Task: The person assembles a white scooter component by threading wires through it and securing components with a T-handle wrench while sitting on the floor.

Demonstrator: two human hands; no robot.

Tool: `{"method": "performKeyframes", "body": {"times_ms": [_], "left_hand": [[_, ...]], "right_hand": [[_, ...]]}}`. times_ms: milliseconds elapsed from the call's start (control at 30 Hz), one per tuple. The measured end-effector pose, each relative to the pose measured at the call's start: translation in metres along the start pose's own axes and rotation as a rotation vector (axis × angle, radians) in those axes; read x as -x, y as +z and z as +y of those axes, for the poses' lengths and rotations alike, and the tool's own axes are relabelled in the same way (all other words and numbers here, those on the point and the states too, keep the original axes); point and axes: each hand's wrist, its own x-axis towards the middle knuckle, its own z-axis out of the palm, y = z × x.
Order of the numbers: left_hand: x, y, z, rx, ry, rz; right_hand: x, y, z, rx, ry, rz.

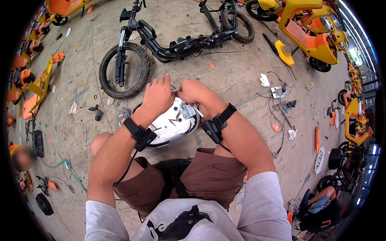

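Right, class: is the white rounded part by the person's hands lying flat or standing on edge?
The white rounded part lies roughly flat: its broad face points up at the camera. Any slight tilt, I cannot tell.

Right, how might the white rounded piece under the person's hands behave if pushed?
The white rounded piece is probably stiff, as it shows no sagging. Its curved outline suggests it might swivel rather than slide straight. The metal bracket towards its right side may make that side heavier.

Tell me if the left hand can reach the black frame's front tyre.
Likely yes: the tyre is near the left hand, nothing seen between, though the hand is at the white part.
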Motion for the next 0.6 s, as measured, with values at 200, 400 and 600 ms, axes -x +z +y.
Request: {"method": "performKeyframes", "body": {"times_ms": [200, 400, 600], "left_hand": [[-0.003, -0.009, 0.006, -0.117, -0.081, -0.227], [-0.003, -0.017, 0.009, 0.018, -0.144, -0.344], [0.004, -0.007, 0.015, 0.179, -0.123, -0.251]], "right_hand": [[0.002, 0.001, 0.001, -0.137, 0.014, -0.064], [0.005, -0.003, 0.001, -0.178, -0.010, -0.083], [0.001, -0.004, 0.005, -0.194, 0.007, -0.080]]}}
